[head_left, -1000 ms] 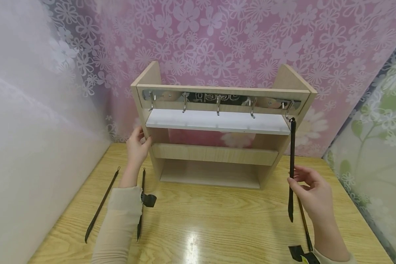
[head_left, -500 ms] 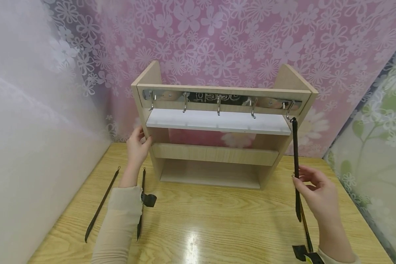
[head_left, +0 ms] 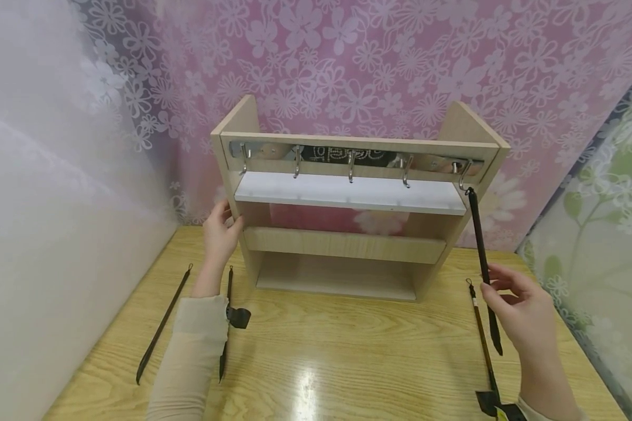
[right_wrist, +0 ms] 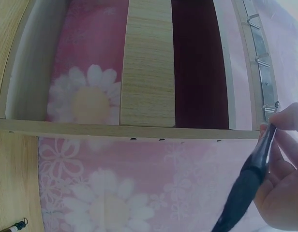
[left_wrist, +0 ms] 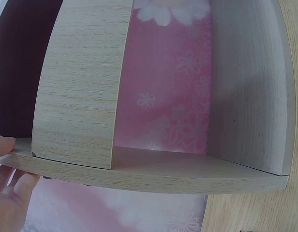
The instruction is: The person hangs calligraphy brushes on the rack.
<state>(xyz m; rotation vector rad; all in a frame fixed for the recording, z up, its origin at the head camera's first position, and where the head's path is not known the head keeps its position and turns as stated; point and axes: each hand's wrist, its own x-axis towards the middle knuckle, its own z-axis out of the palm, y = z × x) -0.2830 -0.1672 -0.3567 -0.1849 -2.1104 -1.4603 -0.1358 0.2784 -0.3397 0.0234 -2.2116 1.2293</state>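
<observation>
Calligraphy brush (head_left: 480,248) swung right at lower end, outside right edge of wooden rack (head_left: 344,244); top at end hook (head_left: 464,172). Right hand (head_left: 524,310) pinches it; left hand (head_left: 221,235) grips rack's left edge.

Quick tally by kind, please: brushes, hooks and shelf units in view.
Calligraphy brushes: 4 (one in the right hand, three on the table)
Metal hooks: 5
Wooden shelf unit: 1
Total: 10
</observation>
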